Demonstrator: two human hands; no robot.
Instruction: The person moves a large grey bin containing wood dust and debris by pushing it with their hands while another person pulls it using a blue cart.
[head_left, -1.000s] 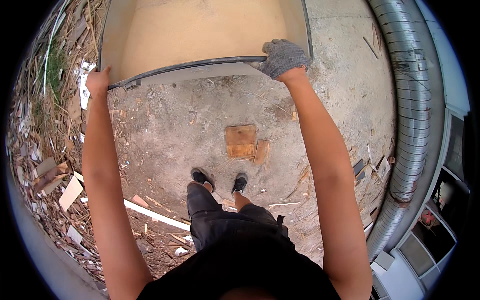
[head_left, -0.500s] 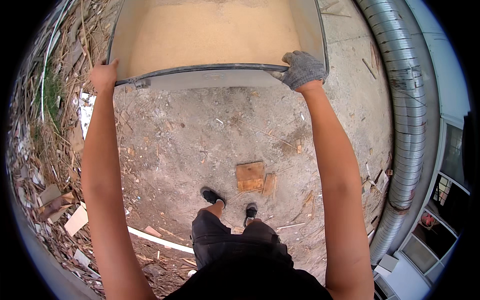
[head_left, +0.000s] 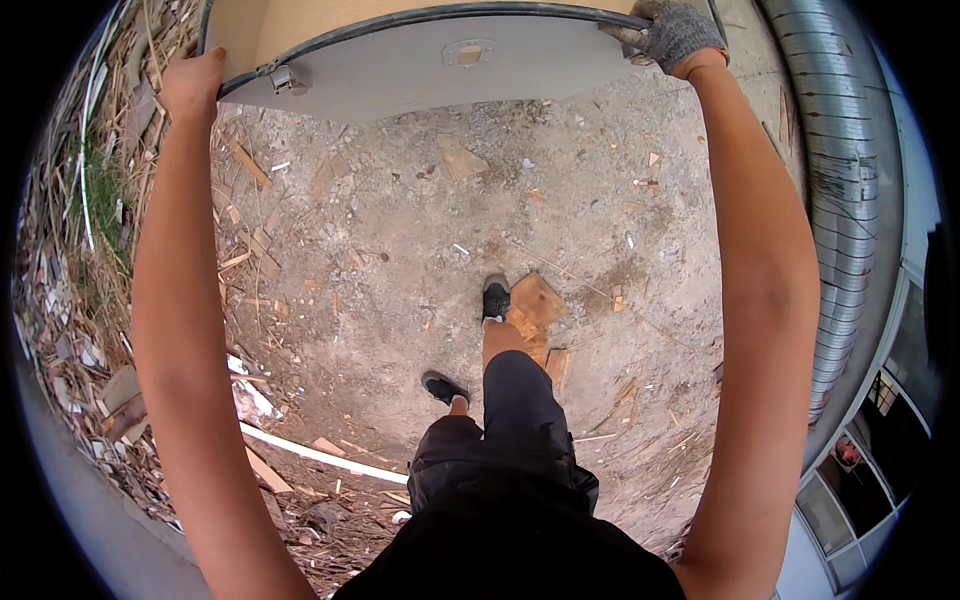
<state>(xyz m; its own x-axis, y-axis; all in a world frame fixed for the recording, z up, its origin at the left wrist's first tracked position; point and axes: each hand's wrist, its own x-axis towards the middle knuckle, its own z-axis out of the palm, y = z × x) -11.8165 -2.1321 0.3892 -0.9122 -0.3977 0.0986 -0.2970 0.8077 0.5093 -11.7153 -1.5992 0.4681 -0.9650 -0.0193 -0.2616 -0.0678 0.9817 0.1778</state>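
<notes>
A person in a black top (head_left: 500, 540) and dark grey shorts (head_left: 520, 425) stands with both arms stretched forward to a large grey box-shaped bin (head_left: 390, 75) with a tan inside. The bin lies across the top edge of the view, directly ahead of the person, cut off at its far end. The bare left hand (head_left: 193, 85) is closed on the bin's near left corner; the right hand (head_left: 682, 38), in a grey knitted glove, is clamped over the black rim (head_left: 450, 14) near the right corner. The hands are well apart. Between them, the bin's near wall carries a small metal latch (head_left: 287, 80), close to the left hand, and a pale rounded fitting (head_left: 468, 53).

Below, the black right shoe (head_left: 495, 298) is set ahead of the black left shoe (head_left: 443, 388), just beside a brown wooden board (head_left: 537, 300) on dusty grey-brown ground (head_left: 390, 210). A long white strip (head_left: 320, 448) crosses the litter behind the left foot. At left, a heap of wood scraps (head_left: 100, 340) borders a patch of green grass (head_left: 108, 195). At right, beyond the right arm, runs a silver ribbed metal duct (head_left: 845, 190), with pale-framed windows (head_left: 828, 510) beyond it.
</notes>
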